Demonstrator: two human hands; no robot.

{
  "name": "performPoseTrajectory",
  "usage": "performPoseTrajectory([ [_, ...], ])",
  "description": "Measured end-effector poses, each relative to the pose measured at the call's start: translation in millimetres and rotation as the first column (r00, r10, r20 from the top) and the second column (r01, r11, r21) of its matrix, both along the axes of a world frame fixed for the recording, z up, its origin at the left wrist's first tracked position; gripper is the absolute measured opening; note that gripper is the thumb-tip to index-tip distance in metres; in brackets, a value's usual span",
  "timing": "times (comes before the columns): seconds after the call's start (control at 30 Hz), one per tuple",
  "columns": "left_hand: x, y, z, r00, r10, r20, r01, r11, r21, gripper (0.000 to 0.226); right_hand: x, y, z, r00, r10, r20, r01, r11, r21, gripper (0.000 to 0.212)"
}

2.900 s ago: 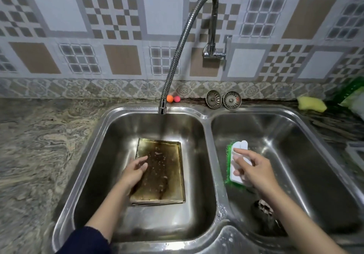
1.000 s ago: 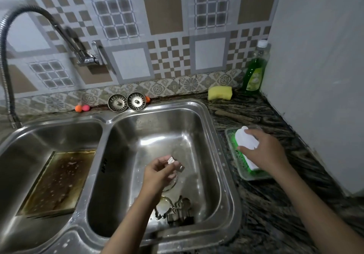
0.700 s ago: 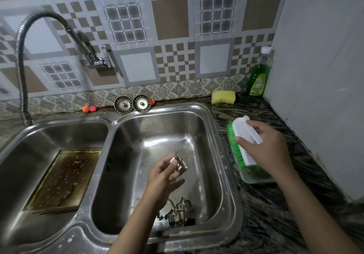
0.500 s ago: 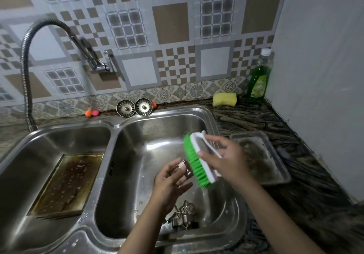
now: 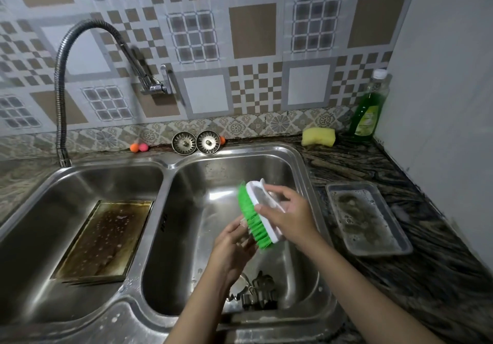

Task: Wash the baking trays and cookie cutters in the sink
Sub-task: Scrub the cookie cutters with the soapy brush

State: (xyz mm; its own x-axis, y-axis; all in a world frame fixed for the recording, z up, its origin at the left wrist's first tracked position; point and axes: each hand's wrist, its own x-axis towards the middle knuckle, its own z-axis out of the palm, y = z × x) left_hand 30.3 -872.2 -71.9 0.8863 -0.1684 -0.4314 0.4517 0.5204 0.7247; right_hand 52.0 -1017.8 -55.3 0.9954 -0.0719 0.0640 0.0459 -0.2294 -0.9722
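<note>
Scrubbing a cookie cutter this small calls for a firm pinch and short strokes, I'd say, with the piece turned between passes so the bristles reach its inside edges; held loosely, it could pop free and drop among the others below. It is almost hidden where I stand: only a sliver of pale metal shows between the left hand and the brush, over the right basin of the sink. The left hand's fingers curl up around it, clamped on it as far as I can tell, though its shape cannot be made out. The right hand grips the brush's white back, fingers wrapped over the top, green bristles pressed down toward the left palm.

Under the hands, more cutters lie heaped near the drain, dull grey metal, one with a wavy outline. In the left basin a baking tray lies flat, its floor browned and flecked with suds, so it likely needs more work. A second tray, grey and filmed with soapy residue, sits on the desk just right of the sink. Behind it stand a yellow sponge and a bottle of green dish soap. No water seems to run from the tap.
</note>
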Motion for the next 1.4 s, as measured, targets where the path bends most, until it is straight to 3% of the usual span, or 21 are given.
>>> performPoseTrajectory([
  [0.1, 1, 7, -6, 1.0, -0.011, 0.005, 0.011, 1.0, 0.017, 0.035, -6, 3, -12, 0.998, 0.065, -0.018, -0.065, 0.998, 0.002, 0.046],
  [0.2, -3, 12, -14, 0.999, -0.031, 0.023, 0.03, 0.998, 0.049, 0.042, -4, -5, -19, 0.999, 0.013, -0.032, -0.017, 0.99, -0.139, 0.052],
  [0.27, -5, 16, -16, 0.993, -0.09, 0.082, 0.067, 0.966, 0.251, 0.039, -1, -11, -18, 0.998, -0.028, -0.051, 0.018, 0.984, -0.176, 0.053],
  [0.37, -4, 20, -11, 0.945, -0.262, 0.196, 0.105, 0.809, 0.578, 0.048, -1, -15, -12, 0.993, -0.066, -0.1, 0.063, 0.998, -0.033, 0.049],
  [0.47, 0, 22, -8, 0.907, -0.315, 0.278, 0.048, 0.736, 0.676, 0.048, -5, -8, -18, 0.987, -0.001, -0.161, 0.009, 0.999, 0.051, 0.049],
  [0.57, 3, 27, -8, 0.932, -0.2, 0.302, -0.047, 0.76, 0.648, 0.056, -13, 1, -32, 0.972, -0.018, -0.235, 0.065, 0.979, 0.194, 0.05],
  [0.63, 5, 28, -11, 0.952, -0.061, 0.299, -0.112, 0.842, 0.528, 0.059, -20, 6, -37, 0.95, -0.052, -0.309, 0.16, 0.928, 0.337, 0.044],
  [0.77, 0, 19, -13, 0.948, 0.106, 0.3, -0.208, 0.919, 0.334, 0.031, -31, 22, -36, 0.906, -0.025, -0.424, 0.259, 0.823, 0.506, 0.033],
  [0.87, -2, 16, -18, 0.95, 0.102, 0.294, -0.194, 0.933, 0.302, 0.031, -33, 30, -36, 0.892, -0.036, -0.451, 0.316, 0.763, 0.564, 0.033],
  [1.1, -2, 23, -23, 0.966, 0.112, 0.234, -0.179, 0.941, 0.288, 0.027, -30, 23, -34, 0.945, -0.066, -0.32, 0.228, 0.836, 0.499, 0.033],
  [1.27, 2, 26, -25, 0.962, 0.123, 0.243, -0.188, 0.946, 0.265, 0.019, -22, 21, -27, 0.986, 0.029, -0.163, 0.048, 0.891, 0.451, 0.038],
  [1.4, 0, 24, -29, 0.974, 0.061, 0.219, -0.109, 0.971, 0.213, 0.037, -11, 16, -36, 0.99, 0.032, -0.141, 0.016, 0.946, 0.324, 0.042],
])
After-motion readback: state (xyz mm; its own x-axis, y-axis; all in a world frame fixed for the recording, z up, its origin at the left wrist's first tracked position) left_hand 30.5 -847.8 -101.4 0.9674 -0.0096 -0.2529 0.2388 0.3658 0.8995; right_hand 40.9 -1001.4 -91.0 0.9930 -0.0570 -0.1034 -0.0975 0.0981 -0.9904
